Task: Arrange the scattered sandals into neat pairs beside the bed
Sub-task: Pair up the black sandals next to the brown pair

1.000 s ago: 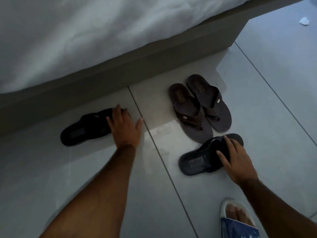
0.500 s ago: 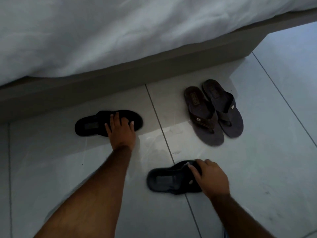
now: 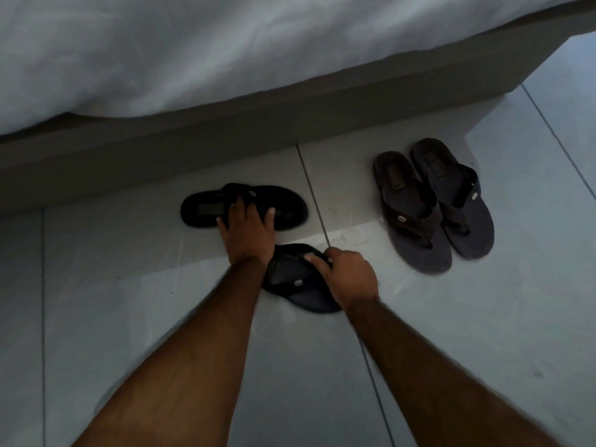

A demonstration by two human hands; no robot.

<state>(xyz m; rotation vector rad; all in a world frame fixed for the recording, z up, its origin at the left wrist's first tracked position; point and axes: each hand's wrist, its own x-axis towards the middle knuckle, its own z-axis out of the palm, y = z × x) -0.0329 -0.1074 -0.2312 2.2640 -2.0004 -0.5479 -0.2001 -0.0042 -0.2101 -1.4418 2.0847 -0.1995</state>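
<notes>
One black sandal (image 3: pixel 206 210) lies sideways on the floor, parallel to the bed base. My left hand (image 3: pixel 249 233) rests on its strap with fingers spread over it. A second black sandal (image 3: pixel 290 279) lies just in front of it, angled, partly hidden under my wrists. My right hand (image 3: pixel 350 274) grips this sandal by its strap. A brown pair of sandals (image 3: pixel 432 204) sits side by side at the right, toes toward me.
The grey bed base (image 3: pixel 193 146) runs across the view behind the sandals, with white bedding (image 3: pixel 225 50) hanging over it. Pale floor tiles (image 3: pixel 483 317) with dark grout lines stretch in front and to the right.
My right hand has dragged the second black sandal left and toward the bed, close to the first one. My left hand has stayed on the first black sandal.
</notes>
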